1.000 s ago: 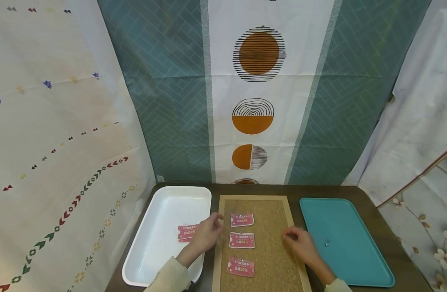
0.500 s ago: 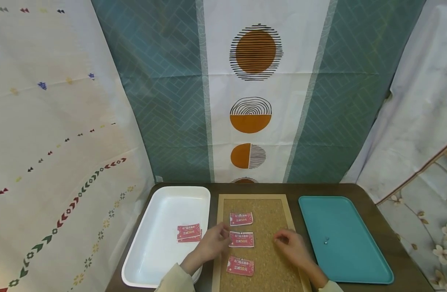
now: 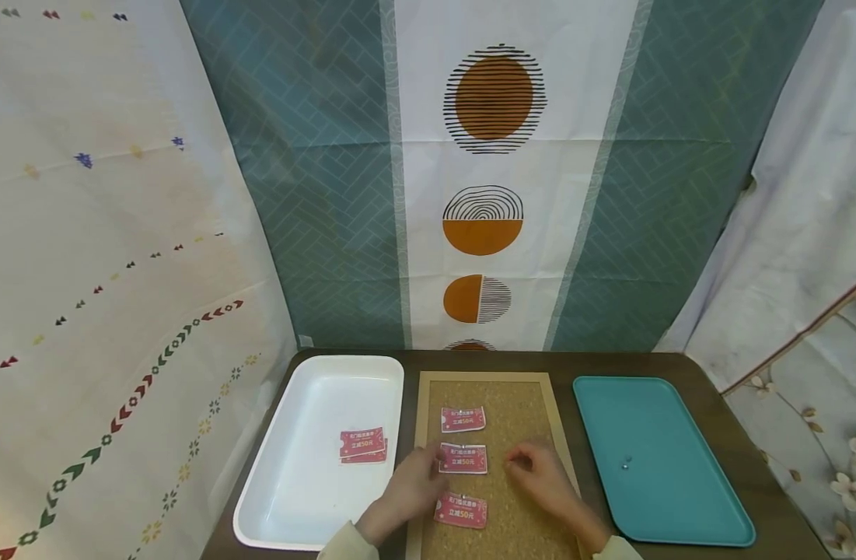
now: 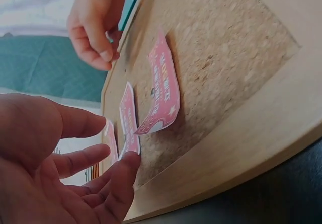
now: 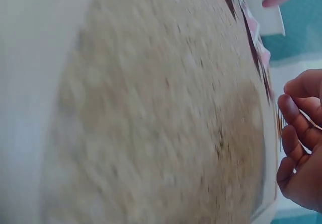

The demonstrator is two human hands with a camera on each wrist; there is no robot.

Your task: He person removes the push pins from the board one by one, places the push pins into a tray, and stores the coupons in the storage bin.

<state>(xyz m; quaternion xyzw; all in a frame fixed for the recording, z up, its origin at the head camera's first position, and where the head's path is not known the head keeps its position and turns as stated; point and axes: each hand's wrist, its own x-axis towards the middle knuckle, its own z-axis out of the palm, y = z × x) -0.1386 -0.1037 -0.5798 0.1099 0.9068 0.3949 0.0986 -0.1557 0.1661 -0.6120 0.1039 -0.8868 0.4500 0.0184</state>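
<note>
Three pink coupons stand in a column on a framed cork board: a top coupon, a middle coupon and a bottom coupon. A small shiny fastener shows near the upper edge of the bottom one. My left hand is at the left ends of the middle and bottom coupons; in the left wrist view its thumb and fingers are spread, nothing between them. Over the cork to the right is my right hand, loosely curled, thumb and forefinger tips close together; I see nothing held there.
Left of the board, a white tray bears two overlapping pink coupons. On the right lies a teal tray with tiny shiny pieces in it. All stand on a dark table before hanging cloths.
My left hand has moved right from the white tray's edge to the coupons on the board. My right hand has moved left over the cork, from the board's right frame. The coupons stay put.
</note>
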